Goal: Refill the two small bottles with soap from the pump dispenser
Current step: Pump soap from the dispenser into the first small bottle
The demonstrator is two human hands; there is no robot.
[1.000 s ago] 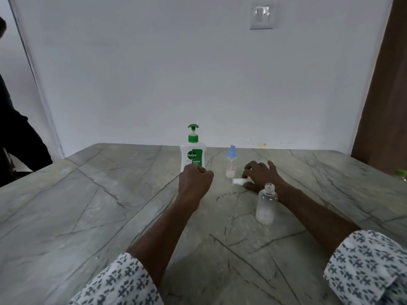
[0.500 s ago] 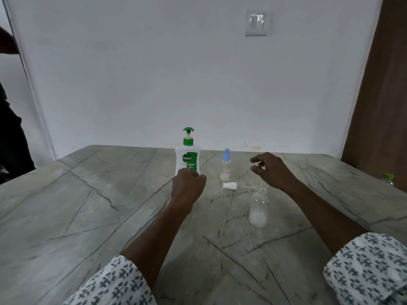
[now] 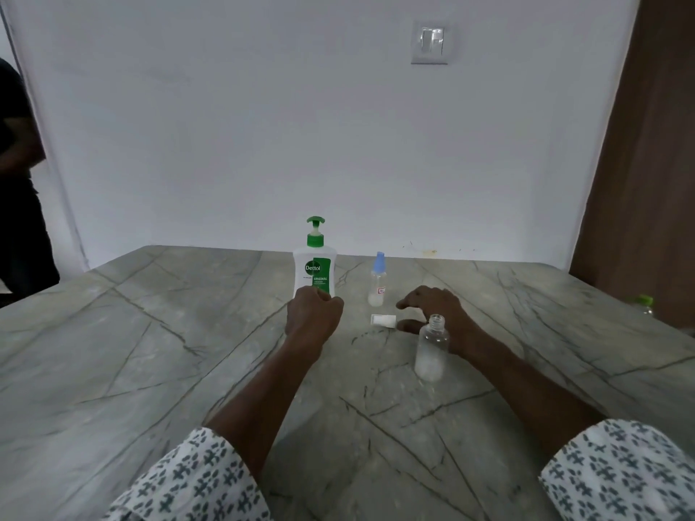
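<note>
Head view. The pump dispenser (image 3: 314,265) stands upright at mid-table (image 3: 150,332), green pump head on top, nozzle facing me. Just to its right stands one small bottle (image 3: 377,282) with its blue cap on. The other small bottle (image 3: 431,347), clear and uncapped, stands nearer to me. Its white cap (image 3: 383,320) lies on its side between the two.

Handling, my estimate: both small bottles are light, thin plastic and tip easily. I should hold the open one round the body below the shoulder, neck up under the nozzle. The neck is narrow, so spilled soap would make it slippery. The dispenser looks heavier and stable. Press the pump head from above and steady the body.

Left hand (image 3: 312,317): fingers curled into a fist, nothing visible in it. The knuckles are at the dispenser's lower label; I cannot tell if they touch.

Right hand (image 3: 432,308): arched above the table behind the open bottle, fingers spread, grasping nothing. The thumb tip is just beside the white cap.
</note>
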